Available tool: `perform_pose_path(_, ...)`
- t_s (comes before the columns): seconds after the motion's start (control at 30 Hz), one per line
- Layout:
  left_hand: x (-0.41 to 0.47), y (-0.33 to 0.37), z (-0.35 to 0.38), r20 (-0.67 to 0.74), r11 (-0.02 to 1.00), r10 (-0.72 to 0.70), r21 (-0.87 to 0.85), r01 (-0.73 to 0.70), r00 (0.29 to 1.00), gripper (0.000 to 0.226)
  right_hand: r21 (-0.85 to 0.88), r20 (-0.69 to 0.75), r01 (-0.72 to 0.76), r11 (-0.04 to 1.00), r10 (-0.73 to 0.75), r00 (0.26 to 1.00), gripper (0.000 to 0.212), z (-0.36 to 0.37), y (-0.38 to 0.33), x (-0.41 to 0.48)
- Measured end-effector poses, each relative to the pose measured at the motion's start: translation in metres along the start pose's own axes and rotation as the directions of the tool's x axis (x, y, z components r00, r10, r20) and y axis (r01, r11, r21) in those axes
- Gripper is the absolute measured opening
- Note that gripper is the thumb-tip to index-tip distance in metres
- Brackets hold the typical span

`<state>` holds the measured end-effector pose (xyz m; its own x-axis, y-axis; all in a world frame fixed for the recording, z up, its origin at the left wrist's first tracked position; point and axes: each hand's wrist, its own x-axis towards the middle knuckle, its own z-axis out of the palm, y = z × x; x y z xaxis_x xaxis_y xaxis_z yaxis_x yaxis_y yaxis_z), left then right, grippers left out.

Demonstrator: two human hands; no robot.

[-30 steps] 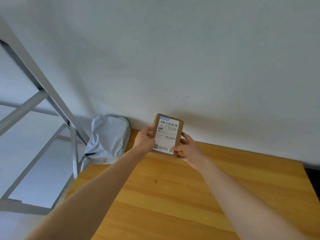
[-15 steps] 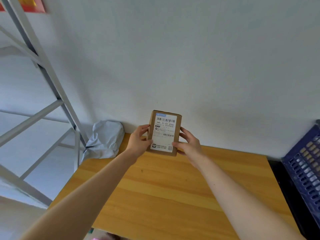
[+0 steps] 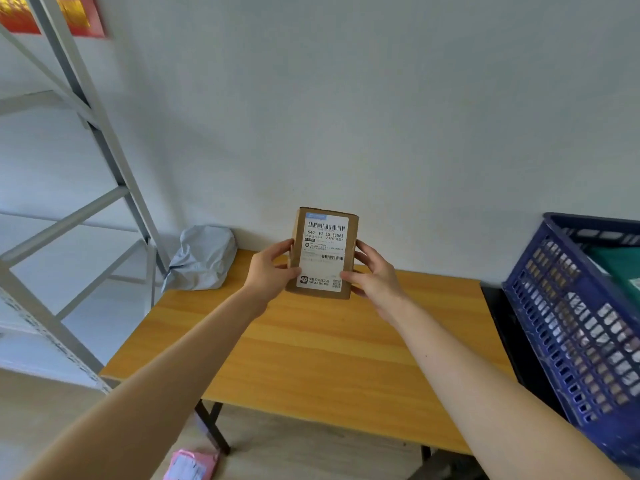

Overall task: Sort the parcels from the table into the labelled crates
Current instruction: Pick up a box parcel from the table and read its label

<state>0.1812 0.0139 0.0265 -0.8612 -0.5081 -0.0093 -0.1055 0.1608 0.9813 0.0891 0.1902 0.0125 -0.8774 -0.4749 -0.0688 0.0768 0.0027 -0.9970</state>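
So both hands are on this small cardboard parcel [image 3: 323,252], held up above the far end of the wooden table [image 3: 311,355], label facing the camera. Left hand [image 3: 270,270] grips its left edge, right hand [image 3: 372,273] grips the right edge, thumbs on the front. A grey poly mailer [image 3: 202,259] sits at the table's back left corner against the wall. Blue crate [image 3: 568,327] is off to the right, and there's a pink packet [image 3: 192,465] on the floor.

Left forearm [image 3: 180,362] and left grip [image 3: 272,271] are bare; so are right forearm [image 3: 485,382], marked by a dark speck [image 3: 429,356], and right grip [image 3: 375,280].
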Motion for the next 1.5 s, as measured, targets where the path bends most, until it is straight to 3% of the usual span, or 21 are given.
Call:
perform_pose_path(0.3, -0.013, 0.017, 0.022, 0.15, 0.998, 0.053, -0.045, -0.046, 0.987, 0.064, -0.038, -0.161, 0.055, 0.998, -0.06, 0.985, 0.074, -0.026, -0.018, -0.048)
perform_pose_path(0.53, -0.019, 0.017, 0.044, 0.34, 0.996, 0.045, -0.085, -0.017, 0.94, 0.066, -0.053, -0.321, 0.044, 0.998, -0.059, 0.945, 0.074, -0.043, -0.014, -0.092)
perform_pose_path(0.83, -0.048, 0.022, 0.109, 0.583, 0.997, 0.056, -0.076, -0.014, 0.81, 0.066, -0.09, -0.566, -0.016, 0.996, -0.038, 0.824, 0.074, -0.083, -0.006, -0.167)
perform_pose_path(1.1, -0.091, 0.035, 0.17, 0.738, 0.996, 0.09, -0.086, -0.038, 0.668, 0.07, -0.065, -0.721, 0.005, 0.998, -0.05, 0.691, 0.05, -0.123, -0.005, -0.234)
perform_pose_path(1.23, -0.122, 0.036, 0.206, 0.783, 0.995, 0.095, -0.078, -0.055, 0.615, 0.069, -0.036, -0.782, 0.012, 0.999, -0.036, 0.622, 0.054, -0.151, 0.005, -0.271)
perform_pose_path(1.5, -0.185, 0.05, 0.284, 0.83, 0.994, 0.088, -0.035, -0.105, 0.551, 0.066, 0.013, -0.824, 0.062, 0.998, -0.024, 0.565, 0.06, -0.218, 0.018, -0.34)
